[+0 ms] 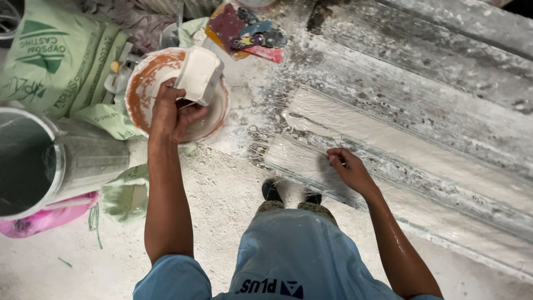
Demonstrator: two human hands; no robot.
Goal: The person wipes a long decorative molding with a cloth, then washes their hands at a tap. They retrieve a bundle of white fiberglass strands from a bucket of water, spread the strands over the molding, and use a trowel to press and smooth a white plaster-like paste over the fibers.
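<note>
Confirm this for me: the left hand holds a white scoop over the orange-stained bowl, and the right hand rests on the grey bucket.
Wrong on one point. The right hand is not on the grey bucket; it rests on the long white plaster-coated mould. The left hand does hold the white scoop over the orange-stained bowl. The head view shows it.

You have two hands in view: the left hand (173, 111) grips one small white cup (199, 75) over one round bowl (145, 83), and the right hand (348, 169) rests on one long white mould (400, 139). Left of the bowl you can count one green printed sack (53, 58) and one grey bucket (33, 161), with one pink bag (47, 218) under the bucket. Right of the bowl lies one pile of stained scrapers (250, 36); their number is unclear.
</note>
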